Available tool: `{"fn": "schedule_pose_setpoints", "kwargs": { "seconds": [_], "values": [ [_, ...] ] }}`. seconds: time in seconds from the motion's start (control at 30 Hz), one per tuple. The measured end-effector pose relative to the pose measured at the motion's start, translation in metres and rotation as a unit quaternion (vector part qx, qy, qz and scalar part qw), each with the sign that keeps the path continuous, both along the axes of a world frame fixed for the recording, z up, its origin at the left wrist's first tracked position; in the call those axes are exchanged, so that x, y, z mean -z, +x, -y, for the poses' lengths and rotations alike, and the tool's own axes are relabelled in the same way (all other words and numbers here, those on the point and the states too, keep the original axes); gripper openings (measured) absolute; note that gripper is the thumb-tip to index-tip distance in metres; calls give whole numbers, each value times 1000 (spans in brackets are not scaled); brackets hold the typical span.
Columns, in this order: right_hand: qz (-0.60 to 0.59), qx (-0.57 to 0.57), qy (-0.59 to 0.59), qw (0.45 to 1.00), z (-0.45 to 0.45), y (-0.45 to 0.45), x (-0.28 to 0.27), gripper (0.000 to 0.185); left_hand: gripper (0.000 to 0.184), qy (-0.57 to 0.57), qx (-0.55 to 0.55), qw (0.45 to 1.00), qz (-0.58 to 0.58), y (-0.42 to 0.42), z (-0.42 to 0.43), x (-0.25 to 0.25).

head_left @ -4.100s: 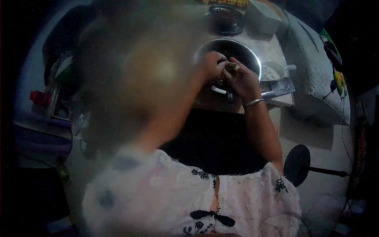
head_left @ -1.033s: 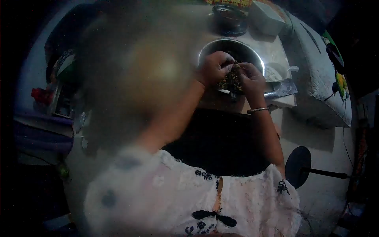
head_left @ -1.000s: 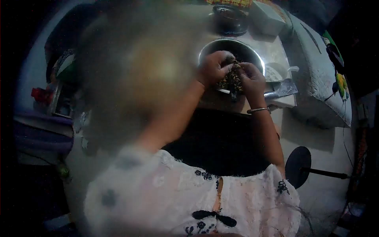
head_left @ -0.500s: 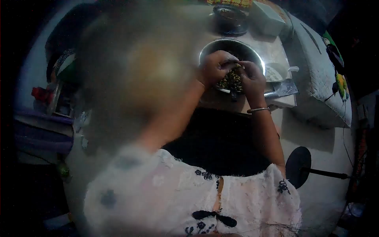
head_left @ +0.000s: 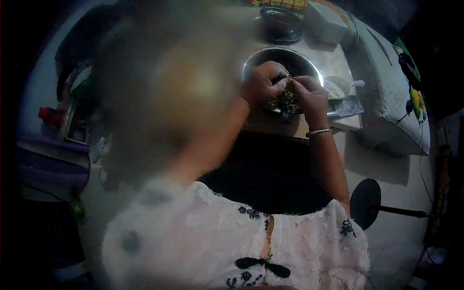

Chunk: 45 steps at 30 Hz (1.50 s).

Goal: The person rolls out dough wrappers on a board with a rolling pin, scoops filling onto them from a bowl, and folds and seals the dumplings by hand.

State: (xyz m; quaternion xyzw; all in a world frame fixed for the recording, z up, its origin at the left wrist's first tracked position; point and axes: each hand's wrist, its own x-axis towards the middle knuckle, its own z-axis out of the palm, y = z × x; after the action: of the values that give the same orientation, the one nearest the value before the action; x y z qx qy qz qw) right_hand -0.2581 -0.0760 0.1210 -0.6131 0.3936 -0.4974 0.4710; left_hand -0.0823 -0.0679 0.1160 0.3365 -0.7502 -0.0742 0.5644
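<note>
Over a shiny metal bowl (head_left: 247,62), both of my hands meet fingertip to fingertip. My left hand (head_left: 263,83) is bent inward with its fingers closed in a pinch. From the other side my right hand (head_left: 312,96), with a bangle at the wrist, pinches at the same spot. Between the fingertips is a small pale piece (head_left: 289,80), too small to name. Below the hands, many small yellow-green and dark bits (head_left: 285,100) lie in the bowl, partly covered by my fingers.
Behind the bowl stands a dark round pot (head_left: 280,25), with a white box (head_left: 325,23) beside it. To the right are a white handled container (head_left: 339,89) and a silvery packet (head_left: 349,106). A black disc on a rod (head_left: 366,204) is lower right. Blur covers the left.
My right hand has shifted slightly to the right, and its fingers are angled more toward the left hand's pinch. My left hand has barely moved.
</note>
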Motion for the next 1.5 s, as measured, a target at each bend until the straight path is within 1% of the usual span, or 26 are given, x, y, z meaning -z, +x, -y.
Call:
{"fn": "schedule_pose_setpoints", "kwargs": {
  "seconds": [0.13, 0.2, 0.3, 0.33, 0.4, 0.43, 0.5, 0.53, 0.57, 0.63, 0.67, 0.73, 0.77, 0.83, 0.87, 0.93, 0.97, 1.03, 1.1, 1.17, 1.23, 1.27, 1.33, 1.43, 1.5],
  "values": [
    [10, 5, -20, 1000, -3, 0, -6, 14, 11, -16, 7, 1000, 0, -1, -2, -3],
    [24, -26, 22, 999, -3, -1, -7, 16, 11, -12, 4, 1000, 5, -1, -4, -5],
    [43, -60, 39, 997, 3, -4, -2, 20, 12, 6, 3, 1000, 5, -1, -6, -6],
    [43, -60, 39, 997, 4, -3, -2, 20, 13, 19, 5, 1000, 2, -1, -7, -6],
    [79, -52, 63, 993, 4, -1, -3, 23, 15, 12, 13, 1000, 1, -1, -6, -6],
    [79, -53, 63, 993, 6, -2, -3, 23, 16, 4, 21, 1000, 0, 0, -5, -6],
    [44, -95, 113, 988, 10, -5, -1, 23, 17, 8, 16, 1000, 5, 0, -4, -4],
    [44, -95, 113, 988, 11, -6, 0, 23, 17, 12, 11, 1000, 10, 0, -4, -4],
    [53, -100, 111, 987, 10, -6, 1, 23, 17, 12, 11, 1000, 10, -1, -5, -3],
    [62, -104, 109, 987, 11, -6, 4, 23, 17, 47, 15, 999, -2, -2, -7, -4],
    [50, -93, 91, 990, 13, -6, 7, 22, 17, 47, 15, 999, -2, -2, -7, -3],
    [37, -83, 73, 993, 11, -4, 4, 21, 18, 70, 28, 996, -57, -4, -5, 2],
    [19, -64, 51, 996, 8, -4, 2, 19, 18, 70, 28, 995, -57, -4, -3, 3],
    [1, -46, 30, 999, 5, -4, 0, 17, 20, 22, 17, 999, -24, -4, -1, 3],
    [4, -45, 29, 999, 5, -4, 0, 16, 20, 23, 17, 999, -24, -2, 1, 2],
    [7, -43, 30, 999, 6, -3, -1, 15, 22, -39, 24, 998, 42, 2, 4, 2],
    [-8, -41, 28, 999, 7, -3, -1, 14, 22, -38, 24, 998, 42, 1, 5, 4],
    [-23, -39, 26, 999, 11, -3, 2, 13, 21, -8, 22, 1000, 17, 0, 4, 4],
    [-1, -64, 5, 998, 16, -3, 8, 11, 20, 10, 21, 1000, 15, 0, 3, 4],
    [-3, -62, -6, 998, 15, -4, 8, 10, 19, 29, 19, 999, 12, 0, 1, 4],
    [-5, -60, -19, 998, 11, -2, 6, 9, 20, 48, -8, 999, 1, 0, -1, 5],
    [-8, -45, -29, 999, 9, -2, 6, 8, 20, 48, -8, 999, 1, 2, -1, 5],
    [-12, -30, -38, 999, 7, -2, 7, 7, 21, 86, -25, 995, 50, 9, -1, 6],
    [5, -35, -23, 999, 8, -4, 11, 6, 21, 119, 2, 992, 32, 11, -3, 6],
    [-10, -35, -39, 999, 12, -3, 14, 7, 19, 112, -9, 993, 34, 10, -4, 5]
  ]
}}
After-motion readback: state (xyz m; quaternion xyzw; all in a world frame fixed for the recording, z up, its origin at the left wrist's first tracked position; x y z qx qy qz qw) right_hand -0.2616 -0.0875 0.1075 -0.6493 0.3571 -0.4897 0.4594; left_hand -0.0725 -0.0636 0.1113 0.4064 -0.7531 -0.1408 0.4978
